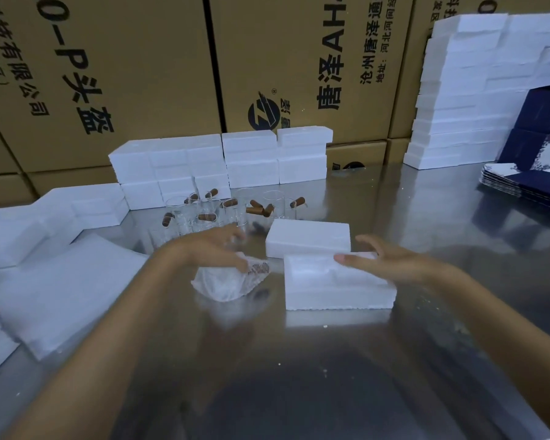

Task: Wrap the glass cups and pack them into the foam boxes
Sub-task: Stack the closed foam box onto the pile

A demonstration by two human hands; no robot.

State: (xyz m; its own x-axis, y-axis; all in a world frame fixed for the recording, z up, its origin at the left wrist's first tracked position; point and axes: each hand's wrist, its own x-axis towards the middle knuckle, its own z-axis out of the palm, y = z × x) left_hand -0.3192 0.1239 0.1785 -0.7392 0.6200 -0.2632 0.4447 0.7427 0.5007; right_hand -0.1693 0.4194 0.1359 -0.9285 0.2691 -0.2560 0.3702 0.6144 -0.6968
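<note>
Left hand (216,249) curled over a wrapped cup (226,281), fingers and thumb gripping the thin white wrap low above the counter (299,360); right hand (391,260) flat and relaxed, fingers straight, resting on the open foam box (337,285) just right of the bundle, holding nothing; a second foam piece (308,239), probably the lid, lying just behind, touching or nearly so.

Likely risks: loose wrap slipping off the smooth glass during the lift, letting the cup drop onto hard steel; brown handle end poking from the wrap, catching the box rim on the way in; foam box sliding on the slick counter if the right hand eases off; a sleeve or wrist knocking the unwrapped glass cups (204,214) crowded just behind the left hand.

Materials: wrap crinkled, translucent, soft; cups clear, thin-walled, cylindrical, with stubby brown handles, wood by the look; foam white, grainy, crumbly at the edges, blocky; crumbs scattered on the brushed, reflective metal; stacked foam boxes (251,160) at the back; wrapping sheets (64,290) piled at left, pale and limp.
</note>
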